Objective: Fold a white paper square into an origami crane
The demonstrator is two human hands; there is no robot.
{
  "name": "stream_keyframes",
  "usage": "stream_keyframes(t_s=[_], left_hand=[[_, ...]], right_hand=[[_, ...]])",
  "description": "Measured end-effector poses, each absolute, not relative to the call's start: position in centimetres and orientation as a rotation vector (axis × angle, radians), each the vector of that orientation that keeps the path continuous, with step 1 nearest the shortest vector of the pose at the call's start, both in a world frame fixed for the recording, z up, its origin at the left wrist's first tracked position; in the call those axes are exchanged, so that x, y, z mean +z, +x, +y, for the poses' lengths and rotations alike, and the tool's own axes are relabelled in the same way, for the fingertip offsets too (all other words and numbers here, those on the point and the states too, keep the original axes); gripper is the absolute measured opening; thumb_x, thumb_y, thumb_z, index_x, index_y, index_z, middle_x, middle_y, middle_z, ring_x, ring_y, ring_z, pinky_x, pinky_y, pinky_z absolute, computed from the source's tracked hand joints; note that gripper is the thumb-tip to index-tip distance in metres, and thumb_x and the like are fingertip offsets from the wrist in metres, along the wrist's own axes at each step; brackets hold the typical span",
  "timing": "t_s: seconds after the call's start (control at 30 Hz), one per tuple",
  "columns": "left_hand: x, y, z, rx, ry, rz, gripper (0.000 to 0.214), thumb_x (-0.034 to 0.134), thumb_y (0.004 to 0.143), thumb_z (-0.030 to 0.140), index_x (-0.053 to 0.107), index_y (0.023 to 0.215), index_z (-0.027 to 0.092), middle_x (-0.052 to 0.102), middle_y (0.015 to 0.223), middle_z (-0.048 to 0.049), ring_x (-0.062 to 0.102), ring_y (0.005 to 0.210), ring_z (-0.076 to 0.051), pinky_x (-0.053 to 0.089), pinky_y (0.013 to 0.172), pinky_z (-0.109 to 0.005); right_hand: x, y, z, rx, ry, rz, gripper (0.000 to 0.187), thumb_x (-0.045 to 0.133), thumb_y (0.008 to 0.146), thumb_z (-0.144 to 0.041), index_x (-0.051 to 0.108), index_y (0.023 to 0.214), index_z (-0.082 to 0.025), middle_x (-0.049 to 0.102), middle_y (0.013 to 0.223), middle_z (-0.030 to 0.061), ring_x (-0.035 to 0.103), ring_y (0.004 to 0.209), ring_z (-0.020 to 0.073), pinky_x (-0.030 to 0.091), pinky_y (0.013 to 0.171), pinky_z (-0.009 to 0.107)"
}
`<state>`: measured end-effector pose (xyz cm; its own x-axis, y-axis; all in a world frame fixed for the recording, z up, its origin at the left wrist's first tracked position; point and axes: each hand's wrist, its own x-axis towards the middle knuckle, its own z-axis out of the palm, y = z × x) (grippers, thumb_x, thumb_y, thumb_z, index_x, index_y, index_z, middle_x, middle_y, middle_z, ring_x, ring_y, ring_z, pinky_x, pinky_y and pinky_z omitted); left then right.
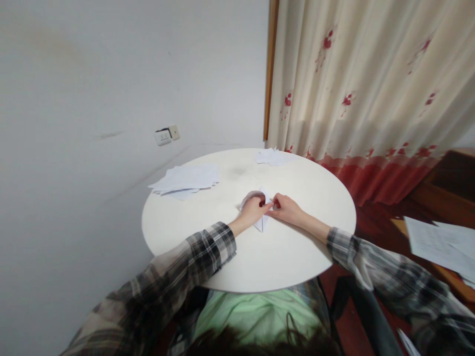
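Observation:
A small folded sheet of white paper (262, 223) lies under both hands near the middle of the round white table (237, 262). One flap of it curls up behind my left hand (255, 209), whose fingers are closed on the paper. From the other side my right hand (285, 207) pinches the paper's right part with thumb and forefinger. The fingertips of both hands nearly meet over the sheet. A pointed corner with a crease sticks out toward me below them. My hands cover much of the paper's middle.
Loose white sheets (189, 178) are stacked at the table's left, and folded paper pieces (272, 156) lie at its far edge. A wall with a socket (163, 137) borders the left. More papers (441, 244) rest on wooden furniture at right, below the curtain (363, 99).

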<state>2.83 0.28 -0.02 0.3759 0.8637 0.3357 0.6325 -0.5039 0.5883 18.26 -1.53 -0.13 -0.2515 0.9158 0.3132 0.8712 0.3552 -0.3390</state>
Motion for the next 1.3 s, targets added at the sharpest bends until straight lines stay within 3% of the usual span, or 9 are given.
stream_keyframes(t_s=[0.23,0.43,0.6,1.03,1.3], left_hand=[[0.3,2.8,0.2,0.8,2.272,1.433,0.023,0.058,0.077,0.032,0.063,0.072,0.01,0.065,0.072,-0.0072,0.059,0.068,-0.019,0.043,0.062,-0.027],[0.1,2.8,-0.2,0.862,2.232,1.328,0.016,0.06,0.075,0.015,0.065,0.09,0.01,0.067,0.096,-0.0111,0.06,0.091,-0.021,0.045,0.082,-0.03],[0.0,2.8,-0.3,0.882,2.287,1.326,0.02,0.06,0.074,0.011,0.065,0.093,0.012,0.065,0.103,-0.0107,0.058,0.099,-0.022,0.043,0.088,-0.033],[-0.5,2.1,0.6,0.854,2.425,1.2,0.016,0.059,0.077,0.012,0.065,0.091,0.013,0.066,0.099,-0.0088,0.06,0.093,-0.021,0.045,0.085,-0.031],[-0.9,2.3,1.0,0.892,2.466,1.154,0.013,0.059,0.077,0.013,0.065,0.088,0.012,0.066,0.095,-0.0089,0.061,0.089,-0.021,0.046,0.081,-0.03]], right_hand=[[-0.1,18.2,-1.5,0.183,-1.545,-2.171,0.038,0.063,0.068,-0.05,0.051,0.083,-0.017,0.058,0.074,0.0034,0.05,0.066,0.0148,0.033,0.056,0.024],[0.1,18.2,-1.5,0.168,-1.519,-2.189,0.038,0.061,0.069,-0.052,0.051,0.083,-0.017,0.058,0.073,0.0036,0.05,0.067,0.0155,0.033,0.057,0.024],[0.0,18.2,-1.5,0.165,-1.519,-2.195,0.037,0.061,0.07,-0.05,0.052,0.083,-0.017,0.058,0.073,0.0034,0.049,0.066,0.0151,0.033,0.056,0.024],[-0.2,18.5,-1.5,0.185,-1.509,-2.174,0.03,0.056,0.076,-0.047,0.051,0.083,-0.018,0.058,0.073,0.003,0.049,0.066,0.0143,0.033,0.057,0.023],[-0.3,18.5,-1.3,0.17,-1.548,-2.165,0.014,0.054,0.079,-0.03,0.05,0.084,-0.017,0.058,0.074,0.0035,0.05,0.069,0.0146,0.034,0.061,0.023]])
